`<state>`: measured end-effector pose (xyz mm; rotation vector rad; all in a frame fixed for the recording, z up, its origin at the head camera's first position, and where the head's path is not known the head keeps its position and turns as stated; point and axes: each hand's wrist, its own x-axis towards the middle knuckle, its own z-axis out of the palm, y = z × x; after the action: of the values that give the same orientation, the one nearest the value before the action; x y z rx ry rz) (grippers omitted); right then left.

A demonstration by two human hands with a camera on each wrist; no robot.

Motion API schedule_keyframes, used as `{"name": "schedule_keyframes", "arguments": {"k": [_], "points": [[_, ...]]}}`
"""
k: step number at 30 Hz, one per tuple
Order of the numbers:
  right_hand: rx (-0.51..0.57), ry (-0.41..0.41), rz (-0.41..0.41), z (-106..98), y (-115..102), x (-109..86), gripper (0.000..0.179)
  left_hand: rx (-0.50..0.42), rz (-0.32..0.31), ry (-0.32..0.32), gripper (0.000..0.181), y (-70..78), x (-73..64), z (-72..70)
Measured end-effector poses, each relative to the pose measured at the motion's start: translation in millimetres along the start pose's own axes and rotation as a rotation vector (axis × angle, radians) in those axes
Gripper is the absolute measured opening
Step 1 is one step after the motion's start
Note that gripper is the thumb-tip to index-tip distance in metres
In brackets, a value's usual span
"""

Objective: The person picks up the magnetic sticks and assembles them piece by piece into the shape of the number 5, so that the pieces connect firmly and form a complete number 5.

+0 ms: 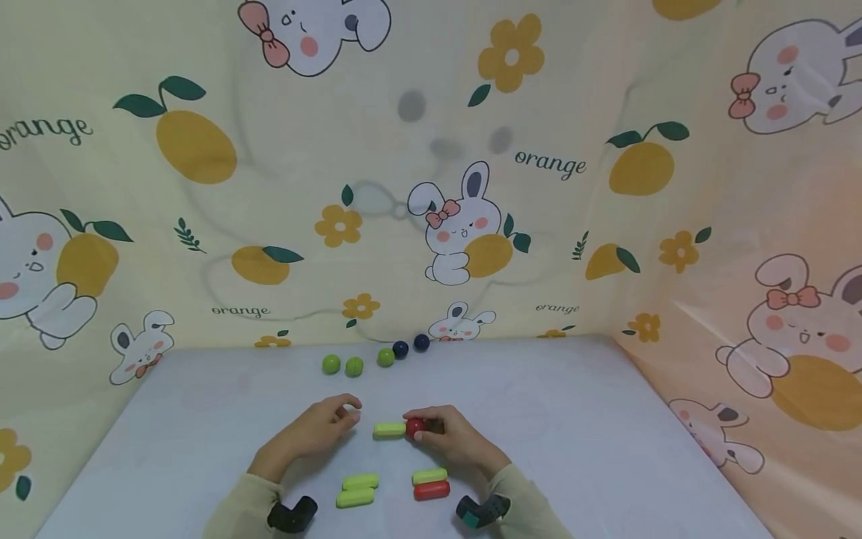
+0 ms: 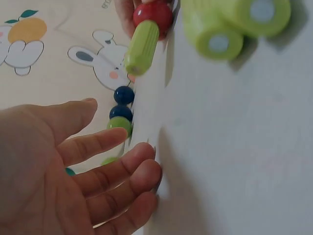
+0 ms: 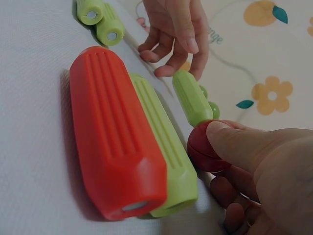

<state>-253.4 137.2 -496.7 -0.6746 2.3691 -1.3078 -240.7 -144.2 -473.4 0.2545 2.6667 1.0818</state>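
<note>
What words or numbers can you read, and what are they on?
"orange": backdrop, far left of the head view
"orange": backdrop, higher up, right of centre
"orange": backdrop, lower, left of centre
"orange": backdrop, lower, right of centre
"nge": backdrop, right wrist view, beside the left hand
Top of left wrist view: a scrap too blurred to read
Sticks and balls: no writing that I can see

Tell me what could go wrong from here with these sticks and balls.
The green stick meets the red ball only at one end, and the left hand isn't supporting it, so a bump might part them.

The green balls and dark blue balls are round and not held, so they may roll if knocked.

The red stick lies near the right hand, which might nudge it.
</note>
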Motion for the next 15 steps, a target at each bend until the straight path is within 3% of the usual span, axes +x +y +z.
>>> {"name": "schedule_keyframes", "arguments": {"k": [15], "points": [[0.002,-0.002,0.0,0,0,-0.9,0.036,-0.023,0.002,0.129,0.023,-23.9,18.9,-21.9]]}}
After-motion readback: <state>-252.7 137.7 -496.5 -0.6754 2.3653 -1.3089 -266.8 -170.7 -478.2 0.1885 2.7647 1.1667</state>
